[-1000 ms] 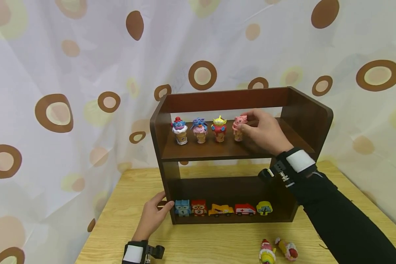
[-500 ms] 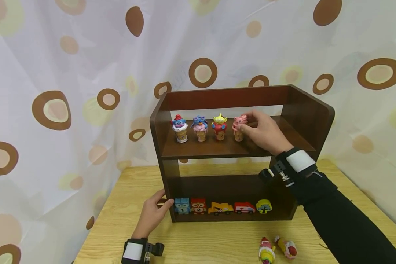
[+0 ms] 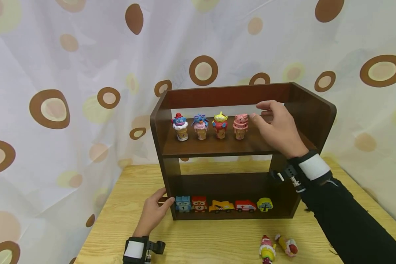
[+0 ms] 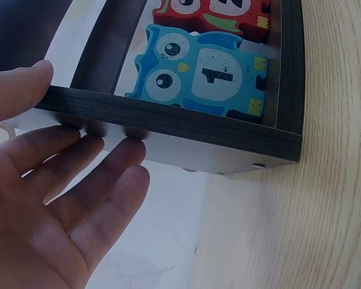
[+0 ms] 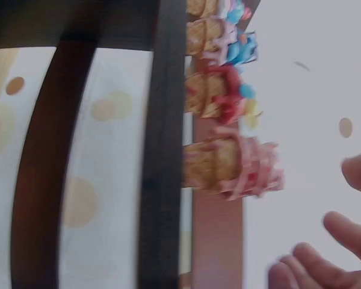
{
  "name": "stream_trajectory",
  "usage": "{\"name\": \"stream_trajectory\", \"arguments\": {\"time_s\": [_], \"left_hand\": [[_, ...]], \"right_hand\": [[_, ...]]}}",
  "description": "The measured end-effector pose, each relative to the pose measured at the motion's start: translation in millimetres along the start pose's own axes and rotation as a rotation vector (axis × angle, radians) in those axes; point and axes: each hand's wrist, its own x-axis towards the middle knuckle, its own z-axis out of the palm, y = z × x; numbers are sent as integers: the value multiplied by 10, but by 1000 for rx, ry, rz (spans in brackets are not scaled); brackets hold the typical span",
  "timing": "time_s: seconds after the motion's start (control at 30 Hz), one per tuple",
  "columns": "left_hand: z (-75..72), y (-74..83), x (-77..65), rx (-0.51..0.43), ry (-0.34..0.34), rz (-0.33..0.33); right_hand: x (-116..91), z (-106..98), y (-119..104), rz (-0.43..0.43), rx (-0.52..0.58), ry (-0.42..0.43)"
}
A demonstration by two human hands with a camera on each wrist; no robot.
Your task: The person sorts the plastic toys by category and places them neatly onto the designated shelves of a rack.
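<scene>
My right hand (image 3: 280,126) is just right of a pink ice-cream-cone figure (image 3: 240,126), not touching it, thumb and fingers spread apart with nothing between them. That figure stands upright on the upper board of a dark brown shelf (image 3: 217,151). In the right wrist view, the pink figure (image 5: 234,165) is apart from the fingertips (image 5: 343,232). To its left stand a red-and-yellow three-eyed figure (image 3: 220,125), a blue one with pink cream (image 3: 201,126) and a blue one with a red hat (image 3: 180,127). My left hand (image 3: 151,212) grips the shelf's left side panel (image 4: 168,117), thumb and fingers on opposite sides.
Along the lower board stand a blue owl (image 3: 183,204), a red owl (image 3: 199,204), a yellow truck (image 3: 222,206), an ambulance (image 3: 245,205) and a yellow tree (image 3: 264,204). Two more cone figures, one pink-and-yellow (image 3: 267,251) and one red-tipped (image 3: 287,245), lie on the wooden table (image 3: 204,238).
My right hand has let go of the pink cone figure and moved off to the right, its fingers spreading. The figure stays upright on the board. My left hand stays on the side panel.
</scene>
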Motion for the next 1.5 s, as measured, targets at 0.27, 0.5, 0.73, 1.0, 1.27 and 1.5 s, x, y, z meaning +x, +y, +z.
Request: {"name": "stream_trajectory", "arguments": {"time_s": [0.27,0.5,0.73,1.0,1.27,1.5], "left_hand": [[0,18,-10,-5,-1,-18],[-7,17,-11,6,2,-28],[-2,2,-14,16,13,-7],[10,20,5,16,11,17],[5,16,-4,25,16,20],[18,30,-10,30,9,30]], "right_hand": [[-304,-146,-255,-273,62,361],[-546,-276,-390,-412,88,442],[-805,-272,-304,-452,16,360],[-1105,-189,-41,-437,-53,289],[-1586,133,264,-320,-122,63],[-2039,465,672,-82,-236,-235]]}}
